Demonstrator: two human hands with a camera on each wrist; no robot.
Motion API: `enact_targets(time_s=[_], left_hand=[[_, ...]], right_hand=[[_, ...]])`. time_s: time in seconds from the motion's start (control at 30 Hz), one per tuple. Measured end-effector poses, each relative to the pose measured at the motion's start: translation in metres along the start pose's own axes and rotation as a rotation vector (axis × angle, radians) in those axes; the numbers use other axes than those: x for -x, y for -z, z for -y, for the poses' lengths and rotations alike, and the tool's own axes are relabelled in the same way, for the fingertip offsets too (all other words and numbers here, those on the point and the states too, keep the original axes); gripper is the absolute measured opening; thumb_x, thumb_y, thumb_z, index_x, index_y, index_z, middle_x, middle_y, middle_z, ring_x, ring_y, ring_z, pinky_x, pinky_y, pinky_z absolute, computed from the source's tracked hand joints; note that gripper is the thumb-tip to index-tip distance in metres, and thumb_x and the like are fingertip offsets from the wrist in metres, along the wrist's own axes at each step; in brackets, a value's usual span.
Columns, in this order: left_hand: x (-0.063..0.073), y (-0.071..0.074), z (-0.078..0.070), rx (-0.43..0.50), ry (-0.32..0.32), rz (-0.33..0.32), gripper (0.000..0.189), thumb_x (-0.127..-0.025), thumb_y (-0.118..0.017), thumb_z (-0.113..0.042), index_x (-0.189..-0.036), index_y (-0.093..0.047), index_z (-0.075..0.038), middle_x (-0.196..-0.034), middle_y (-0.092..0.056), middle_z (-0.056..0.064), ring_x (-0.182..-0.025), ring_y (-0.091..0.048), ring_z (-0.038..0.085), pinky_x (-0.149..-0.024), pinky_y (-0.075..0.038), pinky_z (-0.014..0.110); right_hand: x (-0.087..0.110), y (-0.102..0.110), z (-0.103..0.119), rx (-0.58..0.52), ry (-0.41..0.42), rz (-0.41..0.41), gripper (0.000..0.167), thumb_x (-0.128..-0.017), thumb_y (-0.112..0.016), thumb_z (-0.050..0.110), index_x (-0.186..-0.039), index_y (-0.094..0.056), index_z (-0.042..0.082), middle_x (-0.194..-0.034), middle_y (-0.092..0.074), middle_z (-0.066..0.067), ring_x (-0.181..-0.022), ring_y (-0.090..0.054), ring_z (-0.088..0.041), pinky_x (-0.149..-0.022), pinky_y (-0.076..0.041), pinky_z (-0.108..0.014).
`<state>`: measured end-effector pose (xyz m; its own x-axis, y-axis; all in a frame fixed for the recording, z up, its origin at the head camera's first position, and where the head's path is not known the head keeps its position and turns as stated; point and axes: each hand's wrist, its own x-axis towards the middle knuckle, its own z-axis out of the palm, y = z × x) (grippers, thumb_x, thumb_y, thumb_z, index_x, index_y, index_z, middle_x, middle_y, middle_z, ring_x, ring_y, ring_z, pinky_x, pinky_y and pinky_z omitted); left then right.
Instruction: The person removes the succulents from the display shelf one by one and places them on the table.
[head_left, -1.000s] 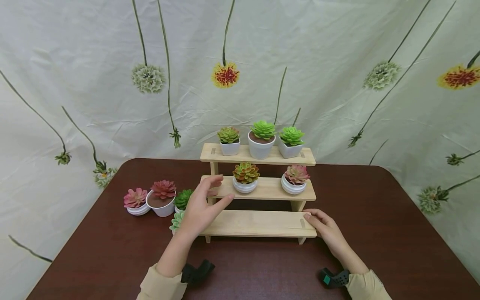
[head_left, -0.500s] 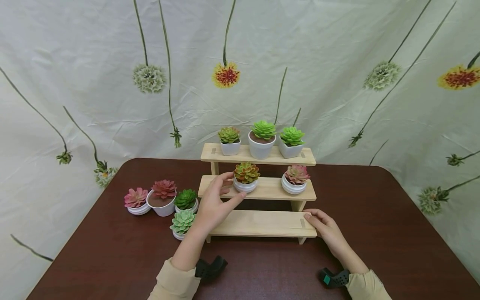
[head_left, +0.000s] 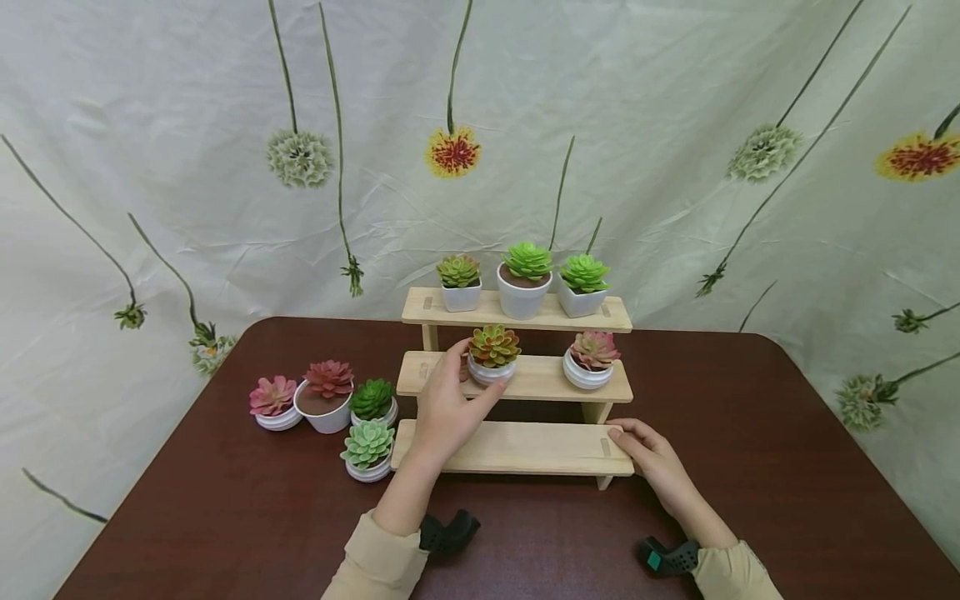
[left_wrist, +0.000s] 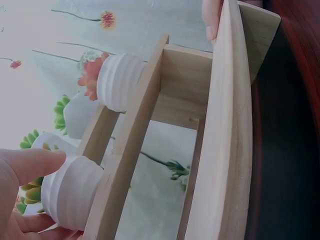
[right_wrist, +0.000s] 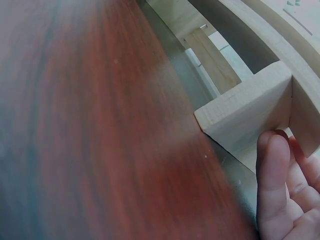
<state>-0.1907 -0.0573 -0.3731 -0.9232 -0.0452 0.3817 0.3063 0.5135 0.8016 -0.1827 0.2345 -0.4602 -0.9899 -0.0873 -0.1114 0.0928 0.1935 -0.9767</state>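
Note:
A green-and-orange succulent (head_left: 493, 346) in a ribbed white pot (left_wrist: 75, 195) stands left of centre on the middle tier of a wooden three-step plant stand (head_left: 517, 447). My left hand (head_left: 453, 412) holds this pot, thumb at its front and fingers round its left side. At the right end of the lowest tier, my right hand (head_left: 656, 458) grips the stand's edge, its thumb on the board. The right wrist view shows fingers (right_wrist: 275, 165) against the end of the board. A pink succulent (head_left: 592, 350) in a white pot sits farther right on the middle tier.
Three green succulents, the middle one in a round white pot (head_left: 522, 297), line the top tier. Left of the stand, several potted succulents cluster on the dark table (head_left: 225, 500), including a pale green one (head_left: 367, 446) close to the lowest tier. A flowered cloth (head_left: 660, 108) hangs behind.
My left hand has moved right from the left end of the middle tier to the green-and-orange succulent and closed round its pot. My right hand has stayed on the stand.

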Motion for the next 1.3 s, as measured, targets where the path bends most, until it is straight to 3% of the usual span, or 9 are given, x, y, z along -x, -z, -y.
enact_targets(time_s=[0.3, 0.57, 0.8, 0.93, 1.17, 1.3], left_hand=[[-0.001, -0.008, 0.000, -0.118, -0.079, -0.042, 0.069, -0.081, -0.071, -0.038, -0.134, -0.045, -0.002, -0.126, -0.054, 0.014, -0.116, -0.051, 0.027, -0.092, -0.043, 0.045], [0.003, -0.013, 0.000, -0.164, -0.111, -0.098, 0.069, -0.072, -0.077, -0.042, -0.122, -0.053, -0.002, -0.112, -0.053, 0.012, -0.101, -0.054, 0.026, -0.081, -0.048, 0.042], [0.006, -0.008, 0.000, -0.120, -0.068, -0.086, 0.068, -0.069, -0.079, -0.041, -0.120, -0.053, -0.004, -0.109, -0.059, 0.010, -0.101, -0.056, 0.025, -0.081, -0.047, 0.042], [0.007, -0.004, 0.001, -0.109, -0.087, -0.078, 0.068, -0.068, -0.081, -0.040, -0.119, -0.054, -0.004, -0.108, -0.060, 0.010, -0.100, -0.057, 0.026, -0.082, -0.047, 0.042], [0.010, 0.005, 0.002, -0.142, -0.126, -0.103, 0.068, -0.067, -0.082, -0.039, -0.119, -0.055, -0.004, -0.102, -0.058, 0.008, -0.084, -0.053, 0.021, -0.068, -0.045, 0.035], [0.012, 0.009, 0.003, -0.142, -0.131, -0.101, 0.068, -0.067, -0.082, -0.040, -0.120, -0.056, -0.005, -0.106, -0.057, 0.008, -0.086, -0.052, 0.019, -0.071, -0.045, 0.034]], right_hand=[[0.001, 0.003, 0.000, -0.001, 0.003, 0.000, 0.040, -0.095, -0.055, 0.027, -0.121, -0.053, -0.003, -0.106, -0.057, -0.014, -0.084, -0.061, -0.018, -0.070, -0.051, -0.029], [0.002, 0.003, 0.001, 0.005, 0.005, 0.007, 0.042, -0.095, -0.055, 0.029, -0.123, -0.052, -0.003, -0.107, -0.057, -0.014, -0.084, -0.061, -0.018, -0.070, -0.051, -0.029], [0.001, 0.001, 0.001, 0.006, 0.008, 0.013, 0.041, -0.095, -0.056, 0.029, -0.122, -0.053, -0.003, -0.108, -0.056, -0.015, -0.086, -0.061, -0.019, -0.071, -0.051, -0.029], [0.001, 0.001, 0.002, 0.005, 0.005, 0.006, 0.042, -0.095, -0.056, 0.029, -0.122, -0.053, -0.003, -0.105, -0.057, -0.014, -0.084, -0.061, -0.019, -0.070, -0.051, -0.029], [0.001, 0.001, 0.002, 0.005, 0.002, -0.003, 0.040, -0.095, -0.056, 0.028, -0.121, -0.054, -0.002, -0.105, -0.057, -0.014, -0.083, -0.061, -0.018, -0.069, -0.051, -0.029], [0.001, 0.001, 0.002, 0.002, -0.001, 0.003, 0.040, -0.095, -0.056, 0.028, -0.121, -0.054, -0.002, -0.105, -0.057, -0.014, -0.083, -0.061, -0.019, -0.069, -0.051, -0.029]])
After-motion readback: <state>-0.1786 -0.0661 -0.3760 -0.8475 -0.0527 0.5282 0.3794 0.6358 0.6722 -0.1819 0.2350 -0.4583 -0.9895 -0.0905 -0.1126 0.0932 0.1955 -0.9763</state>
